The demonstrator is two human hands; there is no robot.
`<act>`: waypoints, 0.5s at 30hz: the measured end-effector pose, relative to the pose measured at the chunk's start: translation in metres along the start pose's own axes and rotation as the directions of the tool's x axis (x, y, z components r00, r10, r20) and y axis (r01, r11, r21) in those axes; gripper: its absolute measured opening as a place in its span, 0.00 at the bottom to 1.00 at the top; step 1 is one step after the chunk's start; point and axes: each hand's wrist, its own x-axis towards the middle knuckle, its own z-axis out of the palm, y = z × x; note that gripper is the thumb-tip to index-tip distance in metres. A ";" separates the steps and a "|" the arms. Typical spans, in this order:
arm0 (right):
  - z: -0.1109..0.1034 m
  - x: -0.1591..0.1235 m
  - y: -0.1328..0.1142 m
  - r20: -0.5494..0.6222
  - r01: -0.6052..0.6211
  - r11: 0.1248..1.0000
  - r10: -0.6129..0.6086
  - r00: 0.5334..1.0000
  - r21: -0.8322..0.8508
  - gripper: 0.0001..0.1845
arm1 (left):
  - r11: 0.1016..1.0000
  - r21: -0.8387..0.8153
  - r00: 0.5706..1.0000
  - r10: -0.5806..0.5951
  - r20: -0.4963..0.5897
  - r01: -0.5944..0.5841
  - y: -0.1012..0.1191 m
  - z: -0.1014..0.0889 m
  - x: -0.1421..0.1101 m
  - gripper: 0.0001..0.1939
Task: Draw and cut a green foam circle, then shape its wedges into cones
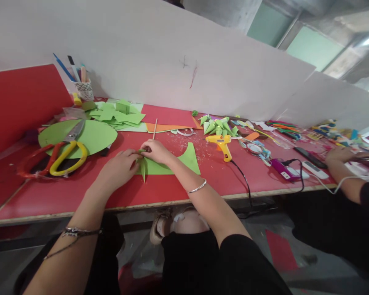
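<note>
My left hand (118, 167) and my right hand (156, 150) meet over a green paper piece (172, 164) lying on the red table (80, 192). Both hands pinch its left end, where the paper is rolled or folded into a point. A thin wooden stick (154, 128) rises from between my right fingers toward the back. Each wrist wears a bracelet.
Yellow-handled scissors (68, 153) lie on a green paper circle (92, 137) at left. Cut green squares (118, 114), a pen cup (83, 88), green paper cones (218, 126) and a yellow glue gun (223, 145) with its cord stand behind. Another person's arm (346, 172) works at right.
</note>
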 end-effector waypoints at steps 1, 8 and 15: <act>-0.001 -0.001 0.000 -0.006 0.002 1.000 -0.002 1.000 0.020 0.01 | 1.000 -0.001 1.000 -0.021 -0.005 0.021 0.002 -0.001 0.000 0.18; -0.010 -0.005 0.003 -0.160 0.012 0.935 0.048 0.986 0.355 0.04 | 0.953 -0.105 0.951 -0.295 -0.095 0.285 0.012 -0.006 0.000 0.32; -0.025 -0.007 0.001 -0.249 -0.019 0.888 0.150 0.957 0.460 0.04 | 0.838 -0.464 0.933 -0.355 -0.059 0.289 0.011 -0.018 0.004 0.24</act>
